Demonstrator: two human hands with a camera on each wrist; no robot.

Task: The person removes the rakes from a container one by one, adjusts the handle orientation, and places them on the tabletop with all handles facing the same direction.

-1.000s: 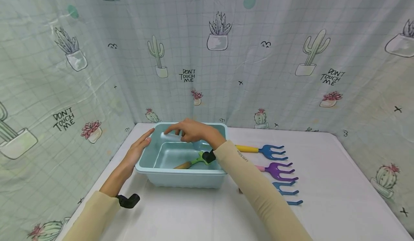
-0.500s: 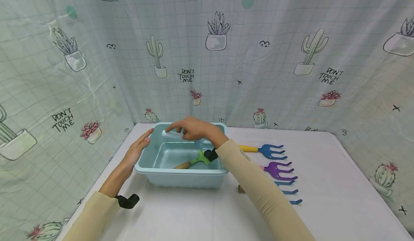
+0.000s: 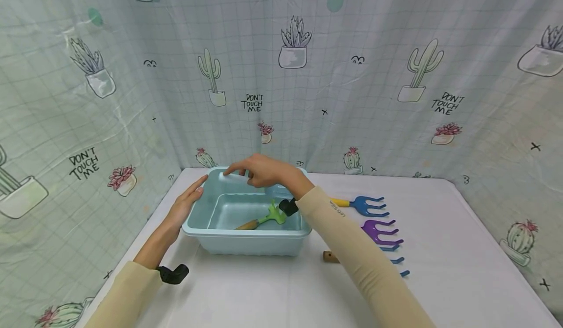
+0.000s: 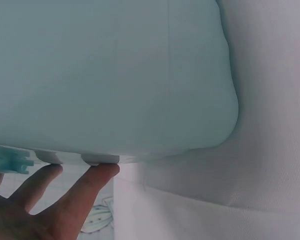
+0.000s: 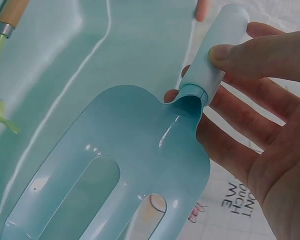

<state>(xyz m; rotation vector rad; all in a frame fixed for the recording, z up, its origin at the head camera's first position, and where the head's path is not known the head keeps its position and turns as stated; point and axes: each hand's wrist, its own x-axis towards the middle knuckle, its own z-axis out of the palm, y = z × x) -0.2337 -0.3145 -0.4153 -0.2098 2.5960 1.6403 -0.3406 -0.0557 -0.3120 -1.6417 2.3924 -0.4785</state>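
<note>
From the head camera, a pale blue plastic tub (image 3: 246,235) sits on the white tabletop (image 3: 272,294) near the cactus-print curtain (image 3: 396,74). The left hand (image 3: 186,206) lies flat against the tub's left rim, fingers straight, holding nothing. The right hand (image 3: 264,170) hovers over the tub's far side, its grip closed on a pale blue trowel (image 3: 233,177) whose handle shows between the fingers. Inside the tub lies a green hand rake (image 3: 264,218) with a wooden handle. To the right of the tub, on the tabletop, lie a blue rake with a yellow handle (image 3: 362,204), a purple rake (image 3: 380,231) and further blue tines partly hidden by the right sleeve.

The left wrist camera shows the tub's outer wall (image 4: 115,75) filling the view, with the left hand's fingertips (image 4: 97,175) pressing up under the rim, fingers extended.

The right wrist camera shows the trowel (image 5: 120,185) above the tub's inside (image 5: 65,60). The right hand's thumb (image 5: 255,55) presses on the trowel's round handle, which rests across the fingers, a pinch rather than a full fist. The blade has a slot through its middle. The green rake's wooden handle (image 5: 10,12) shows at the upper left.
</note>
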